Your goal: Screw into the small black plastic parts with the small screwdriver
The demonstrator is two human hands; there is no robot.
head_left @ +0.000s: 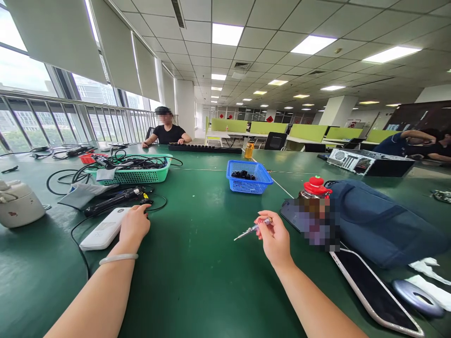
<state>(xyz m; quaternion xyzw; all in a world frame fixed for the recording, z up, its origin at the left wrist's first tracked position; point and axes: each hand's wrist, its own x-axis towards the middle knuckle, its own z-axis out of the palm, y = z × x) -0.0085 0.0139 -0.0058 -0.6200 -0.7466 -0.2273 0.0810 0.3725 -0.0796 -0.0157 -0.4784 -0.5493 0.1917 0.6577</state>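
Note:
My right hand (275,237) is closed in a pinch around a slim screwdriver (250,231) above the green table. Its thin metal tip points left and slightly down. My left hand (136,224) lies over the right side of a white power bank (105,227), with its fingers stretched forward. Their tips reach a small black-and-yellow piece (144,195) among cables. Just beyond that hand lies a black tube-shaped device (114,201). Farther forward, between my hands and the far side, sits a blue basket (249,185) with small black parts in it.
A green basket (144,176) heaped with cables stands at the left. To the right are a red-lidded jar (315,188), a dark blue bag (384,220) and a phone (375,286). Another person (169,134) sits at the far edge; a computer case (369,162) lies far right.

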